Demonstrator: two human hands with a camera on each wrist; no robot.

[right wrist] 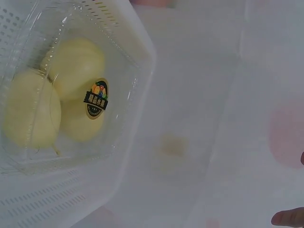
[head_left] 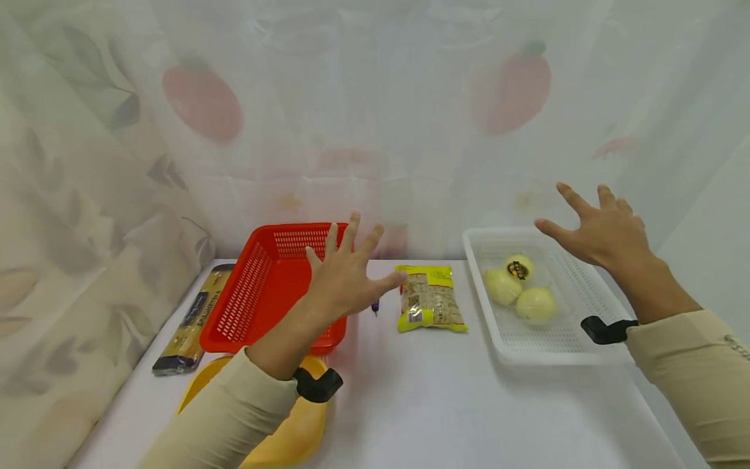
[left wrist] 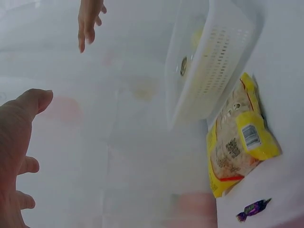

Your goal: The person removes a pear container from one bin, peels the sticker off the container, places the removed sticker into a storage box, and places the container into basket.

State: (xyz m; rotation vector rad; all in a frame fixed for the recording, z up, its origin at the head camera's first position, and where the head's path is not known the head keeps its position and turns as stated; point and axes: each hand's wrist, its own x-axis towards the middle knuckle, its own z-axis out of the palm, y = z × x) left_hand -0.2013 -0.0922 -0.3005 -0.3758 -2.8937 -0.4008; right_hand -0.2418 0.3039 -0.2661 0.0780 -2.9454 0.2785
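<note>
My left hand (head_left: pixel 342 277) hovers with spread fingers in front of the red basket (head_left: pixel 234 296), holding nothing. My right hand (head_left: pixel 612 231), fingers also apart, is raised above the back right of the white basket (head_left: pixel 489 312). Inside that basket, a clear plastic box holds three pale yellow round fruits (right wrist: pixel 78 66) and bears a black oval sticker (right wrist: pixel 97 99). Between the two baskets lies a yellow bag (head_left: pixel 430 299) with a see-through front and a barcode. A small purple wrapped candy (left wrist: pixel 253 209) lies beside the bag; my left hand partly hides it in the head view.
Left of the red basket lies a pack of spaghetti (head_left: pixel 196 319). A yellow container (head_left: pixel 299 430) sits at the front left, partly under my left forearm. A patterned curtain (head_left: pixel 375 117) hangs behind the white table (head_left: pixel 422 397).
</note>
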